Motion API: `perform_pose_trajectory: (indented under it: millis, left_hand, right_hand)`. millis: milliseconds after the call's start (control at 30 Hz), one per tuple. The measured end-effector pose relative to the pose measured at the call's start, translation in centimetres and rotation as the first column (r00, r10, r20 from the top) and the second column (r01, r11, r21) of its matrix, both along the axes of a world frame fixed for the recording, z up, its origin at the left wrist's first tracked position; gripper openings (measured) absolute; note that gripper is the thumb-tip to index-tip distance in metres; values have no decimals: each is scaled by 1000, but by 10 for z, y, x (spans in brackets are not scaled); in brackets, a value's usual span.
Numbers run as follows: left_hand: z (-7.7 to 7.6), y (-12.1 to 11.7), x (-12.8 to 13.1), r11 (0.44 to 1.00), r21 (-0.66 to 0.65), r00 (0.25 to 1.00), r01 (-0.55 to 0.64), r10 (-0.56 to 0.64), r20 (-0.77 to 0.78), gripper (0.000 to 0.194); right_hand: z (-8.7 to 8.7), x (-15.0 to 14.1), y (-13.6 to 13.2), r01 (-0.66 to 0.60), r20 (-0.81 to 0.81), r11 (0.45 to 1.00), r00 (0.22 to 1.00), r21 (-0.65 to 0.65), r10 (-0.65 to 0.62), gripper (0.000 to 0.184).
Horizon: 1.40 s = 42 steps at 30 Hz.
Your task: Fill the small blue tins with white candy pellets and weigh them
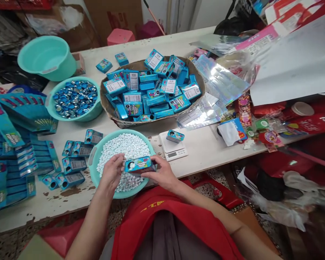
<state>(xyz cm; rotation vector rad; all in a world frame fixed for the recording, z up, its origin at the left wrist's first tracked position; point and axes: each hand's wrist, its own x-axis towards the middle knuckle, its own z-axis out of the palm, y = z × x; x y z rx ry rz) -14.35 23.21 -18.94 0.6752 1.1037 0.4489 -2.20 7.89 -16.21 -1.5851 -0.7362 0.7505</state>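
Observation:
My right hand [162,174] is closed on the right end of a blue candy box [139,164] labelled "Caramelo Macizo". White candies show in the round hole at the box's left end. My left hand [112,171] is beside that hole with its fingers curled together; whatever they hold is too small to make out. Both hands are above a turquoise basin [93,164] full of small white candies [127,144]. Just right of the basin, a digital scale [171,148] carries another blue box [175,136] with a dark round opening.
Behind the basin, a cardboard-lined basket [119,122] is heaped with blue boxes. A turquoise bowl [97,108] holds blue and silver caps [74,99]. Several boxes [74,164] lie left of the basin, near stacked display cartons [13,169]. Plastic sheets [222,79] and wrappers cover the right side.

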Motion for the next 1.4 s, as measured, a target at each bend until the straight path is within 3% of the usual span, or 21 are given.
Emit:
perform_pose_trajectory:
  millis: [133, 300, 367, 433, 500, 567, 600, 667, 700, 733, 800, 867, 900, 967, 1067, 1133, 1200, 1267, 1333, 1400]
  left_hand:
    - [4, 6, 1, 973, 60, 975, 222, -221, -30, 33]
    - [17, 27, 25, 950, 84, 946, 301, -308, 99, 30]
    - [17, 30, 44, 930, 81, 929, 359, -365, 68, 30]
    - [14, 26, 69, 870, 85, 874, 485, -486, -10, 28]
    - [12, 15, 97, 770, 158, 785, 618, -612, -91, 24]
    - [12, 0, 127, 594, 343, 678, 728, -699, -227, 24]
    - [13, -8, 141, 453, 434, 609, 779, -712, -349, 24]
    - [13, -23, 166, 87, 501, 435, 861, -636, -638, 22]
    - [13, -31, 176, -92, 461, 341, 883, -550, -762, 22]
    - [12, -37, 183, -235, 398, 261, 887, -454, -852, 22]
    - [10, -46, 190, -413, 308, 181, 857, -317, -931, 25]
    - [9, -47, 187, -471, 300, 183, 829, -278, -943, 29]
    - [11, -45, 181, -458, 309, 198, 834, -274, -941, 29]
    - [19, -33, 162, -345, 328, 249, 879, -254, -934, 26]
    - [44, -7, 110, -30, 356, 349, 934, -141, -927, 26]
    - [61, 13, 62, 197, 344, 352, 918, -6, -936, 29]
    - [74, 34, 9, 406, 283, 249, 869, 135, -959, 32]
    - [77, 50, -42, 554, 223, 106, 802, 236, -966, 35]
    - [71, 61, -84, 643, 156, -15, 749, 252, -968, 37]
    - [54, 67, -112, 693, 78, -81, 716, 194, -978, 40]
  right_hand:
    - [1, 8, -10, -7, -76, 999, 997, -45, 3, 40]
    - [3, 26, -44, 95, -122, 990, 987, -102, -107, 38]
    - [3, 34, -61, 167, -122, 978, 976, -128, -183, 37]
    - [3, 41, -78, 254, -118, 955, 955, -151, -272, 38]
    - [3, 48, -94, 345, -116, 924, 923, -165, -366, 38]
    - [0, 54, -107, 435, -116, 884, 882, -172, -457, 38]
    - [-1, 57, -113, 480, -115, 861, 858, -168, -501, 38]
    - [-5, 66, -123, 570, -108, 807, 802, -155, -587, 39]
    - [-6, 70, -127, 608, -96, 779, 776, -153, -624, 40]
    - [-6, 75, -129, 632, -78, 758, 758, -158, -648, 41]
    - [-5, 84, -129, 638, -26, 746, 756, -190, -654, 45]
    - [-3, 93, -125, 604, 32, 761, 787, -237, -616, 48]
    - [-3, 97, -122, 587, 58, 766, 802, -261, -595, 50]
    - [-4, 104, -112, 564, 113, 760, 820, -322, -561, 55]
    - [-12, 113, -93, 552, 200, 730, 832, -404, -518, 63]
    - [-23, 119, -79, 527, 239, 731, 849, -432, -471, 65]
    - [-38, 126, -65, 485, 252, 759, 874, -434, -415, 68]
    - [-56, 133, -54, 446, 266, 788, 893, -425, -363, 70]
    - [-72, 137, -46, 440, 292, 788, 894, -432, -339, 72]
    - [-80, 139, -42, 440, 317, 788, 891, -430, -325, 71]
